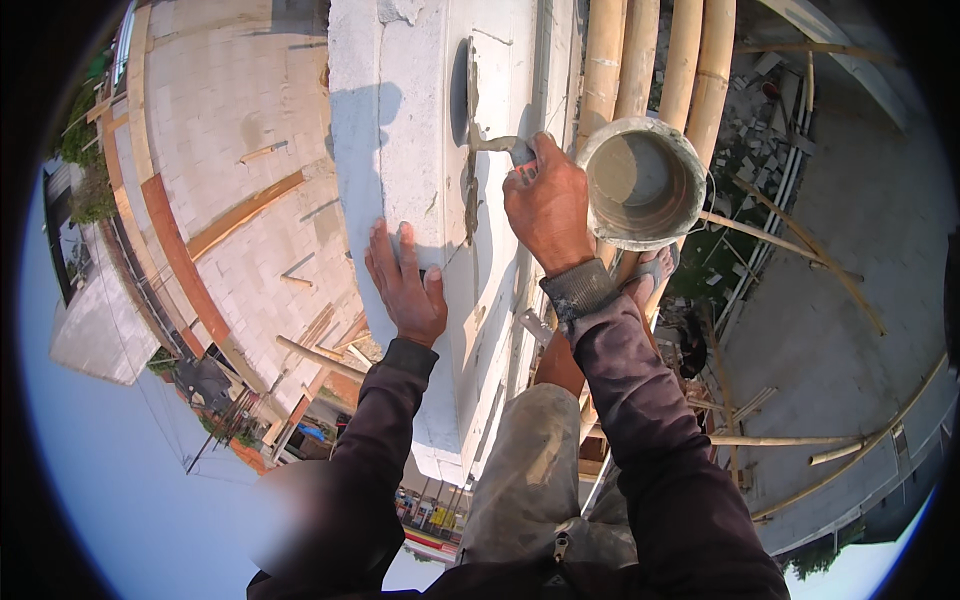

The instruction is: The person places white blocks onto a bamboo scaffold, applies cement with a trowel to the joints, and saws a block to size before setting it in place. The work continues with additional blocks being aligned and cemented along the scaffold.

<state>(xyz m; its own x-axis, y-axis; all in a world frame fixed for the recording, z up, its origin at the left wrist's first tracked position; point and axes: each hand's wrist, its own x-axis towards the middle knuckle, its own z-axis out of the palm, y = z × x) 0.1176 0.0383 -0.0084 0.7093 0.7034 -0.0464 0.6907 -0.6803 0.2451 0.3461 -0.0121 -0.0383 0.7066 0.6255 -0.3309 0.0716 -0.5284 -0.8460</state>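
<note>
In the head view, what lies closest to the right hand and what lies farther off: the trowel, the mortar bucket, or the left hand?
1. Trowel: gripped in the right hand, its blade on the white wall.
2. Mortar bucket: just to the hand's right, against the bamboo poles.
3. Left hand: farthest, lower left, flat on the wall.

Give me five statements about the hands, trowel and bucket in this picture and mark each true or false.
1. The right hand grips a trowel. True.
2. The left hand holds the bucket. False: it lies flat on the white wall top, holding nothing.
3. The bucket holds grey mortar. True.
4. The trowel blade rests inside the bucket. False: it lies against the wall, left of the bucket.
5. Bamboo poles run beside the bucket. True.
</note>
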